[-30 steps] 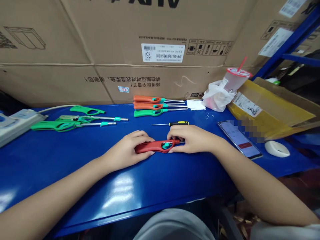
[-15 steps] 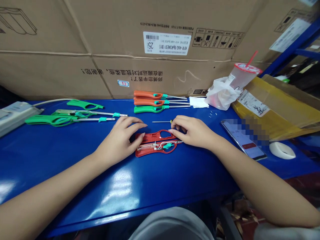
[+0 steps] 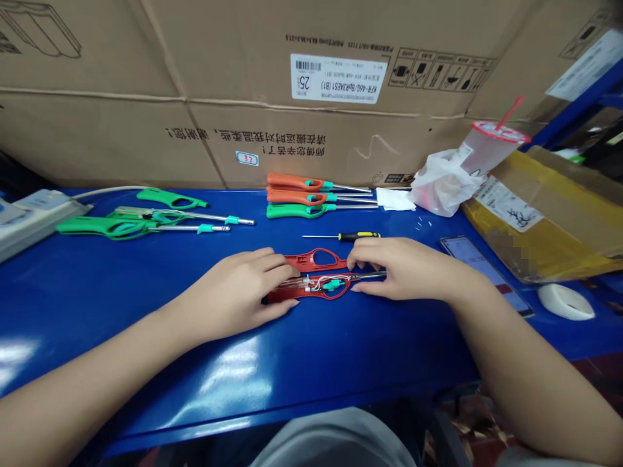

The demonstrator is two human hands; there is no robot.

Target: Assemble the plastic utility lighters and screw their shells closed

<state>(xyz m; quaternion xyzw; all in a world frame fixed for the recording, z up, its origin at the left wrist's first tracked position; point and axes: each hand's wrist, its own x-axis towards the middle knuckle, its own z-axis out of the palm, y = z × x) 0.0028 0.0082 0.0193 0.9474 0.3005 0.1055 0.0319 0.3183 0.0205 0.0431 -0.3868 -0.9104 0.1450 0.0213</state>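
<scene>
Head view: the opened red lighter [image 3: 316,295] is lying near the middle of the counter [image 3: 365,344], its long axis running left to right, roughly along the near edge; the left hand [image 3: 241,285] is grasping its handle end; the right hand [image 3: 411,267] is straddling the metal tube [image 3: 368,275], though whether that grip is closing I cannot tell; the loose red cover [image 3: 306,262] is resting just beyond, the screwdriver [image 3: 360,236] lying farther toward the back edge; more room is stretching toward the near edge.
</scene>
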